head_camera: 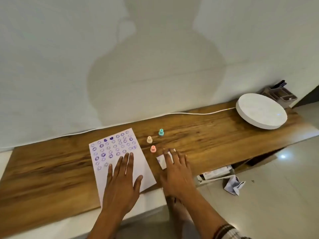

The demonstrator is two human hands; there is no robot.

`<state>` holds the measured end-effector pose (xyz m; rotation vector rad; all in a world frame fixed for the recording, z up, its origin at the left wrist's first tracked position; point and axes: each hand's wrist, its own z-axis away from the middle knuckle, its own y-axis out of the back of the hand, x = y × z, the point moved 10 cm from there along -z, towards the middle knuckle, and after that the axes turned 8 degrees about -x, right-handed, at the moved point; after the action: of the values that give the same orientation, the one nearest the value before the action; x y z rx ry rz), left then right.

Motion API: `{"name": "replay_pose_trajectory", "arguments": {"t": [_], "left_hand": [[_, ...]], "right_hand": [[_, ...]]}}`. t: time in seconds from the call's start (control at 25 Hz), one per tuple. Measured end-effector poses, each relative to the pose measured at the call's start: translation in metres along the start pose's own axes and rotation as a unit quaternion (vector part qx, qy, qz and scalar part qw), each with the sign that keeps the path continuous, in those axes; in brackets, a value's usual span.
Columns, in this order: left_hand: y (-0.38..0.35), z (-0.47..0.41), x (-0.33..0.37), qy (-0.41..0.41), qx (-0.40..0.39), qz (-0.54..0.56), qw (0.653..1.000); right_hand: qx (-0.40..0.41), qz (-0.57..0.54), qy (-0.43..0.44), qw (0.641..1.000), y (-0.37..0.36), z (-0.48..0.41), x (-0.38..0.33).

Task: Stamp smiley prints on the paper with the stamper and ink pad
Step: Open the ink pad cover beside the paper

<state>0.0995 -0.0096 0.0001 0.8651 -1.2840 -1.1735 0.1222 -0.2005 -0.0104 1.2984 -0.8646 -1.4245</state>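
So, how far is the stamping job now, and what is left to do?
The upper half of the paper already carries purple smiley prints. The left hand lies flat on the sheet; the right hand rests on the ink pad. Neither holds a stamper: pink stamper, beige stamper and teal stamper stand untouched. The lower half is still blank.

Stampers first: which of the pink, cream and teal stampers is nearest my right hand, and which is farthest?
From the right hand:
1. Pink stamper, just left of the fingertips.
2. Cream stamper, farther back and left.
3. Teal stamper, farthest back, toward the wall.
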Motion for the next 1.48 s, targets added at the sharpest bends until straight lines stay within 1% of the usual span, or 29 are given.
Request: {"name": "replay_pose_trajectory", "arguments": {"t": [0.12, 0.32, 0.52, 0.68, 0.96, 1.08, 1.24, 1.28, 1.4, 1.48], "left_hand": [[-0.011, -0.012, -0.02, 0.034, 0.039, 0.037, 0.998], [-0.036, -0.022, -0.028, 0.034, 0.043, 0.043, 0.998], [-0.036, -0.025, -0.021, 0.029, 0.036, 0.06, 0.997], [-0.04, -0.022, -0.017, 0.027, 0.026, 0.059, 0.998], [-0.04, -0.023, -0.018, 0.024, 0.025, 0.064, 0.997], [-0.042, -0.025, -0.02, 0.025, 0.023, 0.061, 0.998], [-0.044, -0.024, -0.021, 0.027, 0.02, 0.065, 0.997], [-0.045, -0.024, -0.021, 0.028, 0.02, 0.067, 0.997], [-0.047, -0.022, -0.021, 0.029, 0.019, 0.064, 0.997], [-0.048, -0.021, -0.024, 0.031, 0.018, 0.06, 0.998]], "right_hand": [[0.008, -0.022, -0.044, 0.999, -0.021, -0.011, 0.016], [0.013, -0.059, -0.097, 0.994, -0.034, -0.022, 0.038], [0.021, -0.084, -0.101, 0.991, -0.035, -0.02, 0.035], [0.007, -0.1, -0.124, 0.987, -0.04, -0.019, 0.037], [0.021, -0.164, -0.136, 0.977, -0.028, -0.018, 0.036], [0.061, -0.228, -0.139, 0.962, -0.014, -0.016, 0.037], [0.109, -0.33, -0.165, 0.923, -0.002, -0.019, 0.054], [0.117, -0.338, -0.167, 0.919, 0.0, -0.022, 0.058], [0.136, -0.286, -0.176, 0.932, 0.009, -0.036, 0.074], [0.129, -0.249, -0.192, 0.94, 0.007, -0.046, 0.084]]}}
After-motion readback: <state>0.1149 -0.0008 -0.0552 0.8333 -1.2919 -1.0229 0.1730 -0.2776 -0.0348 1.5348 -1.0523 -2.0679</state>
